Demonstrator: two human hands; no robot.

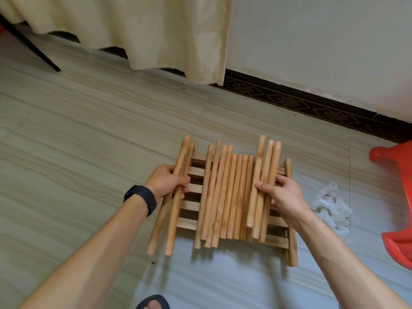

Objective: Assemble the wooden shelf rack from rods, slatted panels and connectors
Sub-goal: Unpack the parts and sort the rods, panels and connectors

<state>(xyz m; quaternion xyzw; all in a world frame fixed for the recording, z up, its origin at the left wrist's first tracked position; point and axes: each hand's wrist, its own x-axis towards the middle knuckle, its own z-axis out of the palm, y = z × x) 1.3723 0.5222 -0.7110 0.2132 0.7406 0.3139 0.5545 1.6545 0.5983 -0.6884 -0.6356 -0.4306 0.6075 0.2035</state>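
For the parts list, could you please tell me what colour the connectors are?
The connectors are white, seen best in the head view.

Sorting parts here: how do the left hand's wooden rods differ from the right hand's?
The left-hand rods, round light wood, are gripped by the left hand at the slatted wooden panels' left edge, lower ends jutting past them. The right-hand rods, pinched by the right hand, lie over the panels' right part, ends within it. Both look alike in wood and thickness.

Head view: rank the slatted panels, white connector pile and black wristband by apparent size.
1. Slatted panels, partly under rods.
2. White connector pile.
3. Black wristband; close to the pile, and nearer the camera, so unsure.
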